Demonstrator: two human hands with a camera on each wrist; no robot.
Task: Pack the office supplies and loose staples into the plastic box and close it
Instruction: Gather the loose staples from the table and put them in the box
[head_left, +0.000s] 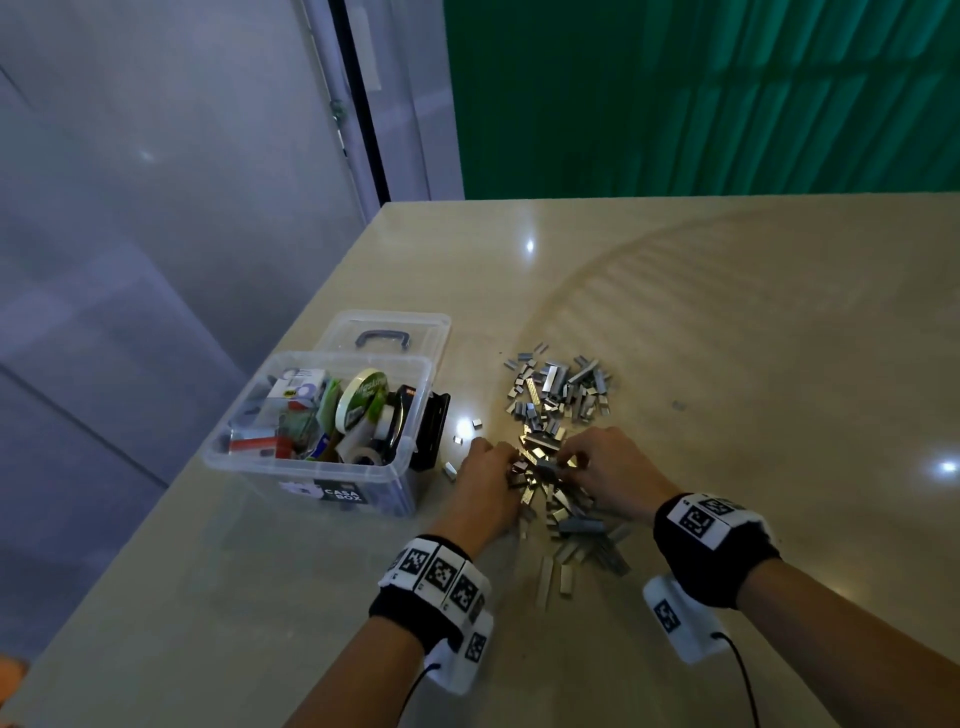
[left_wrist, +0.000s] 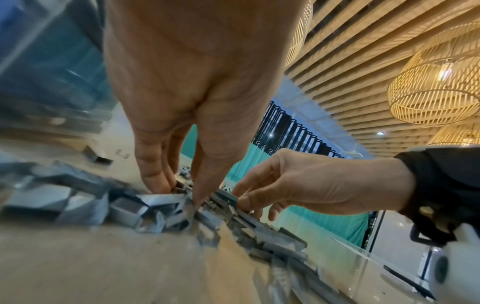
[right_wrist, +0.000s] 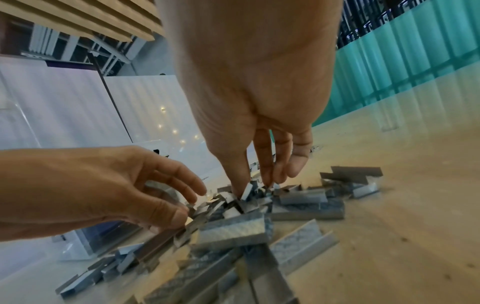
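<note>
**Staples could scatter before they reach the box**

Both hands work in the staples, a loose heap of grey strips spread on the table just right of the box. The left hand has its fingers curled down into the near left edge of the heap, thumb and fingertips pinching at strips. The right hand meets it from the other side, thumb and forefinger pinching 1 strip. Neither hand has lifted a load clear of the table.

The box stands open, already crowded with tape rolls, small cartons and other supplies. Its lid lies behind it, handle up.

Risks, as I judge them:

- The strips are short, slick and stacked loosely. A pinch that gathers too many at once will likely shed some on the way across, and a few stray strips already lie between heap and box.
- Strips break apart under squeezing, leaving single staples that are harder to pick off the glossy table.
- The heap reaches toward the near table edge. A sweeping motion of a wrist could push pieces off it.
- The box is nearly full. Staples dropped on top may slide off the tape rolls or sit high enough to stop the lid seating.
- Staple ends are sharp against the fingertips.
</note>
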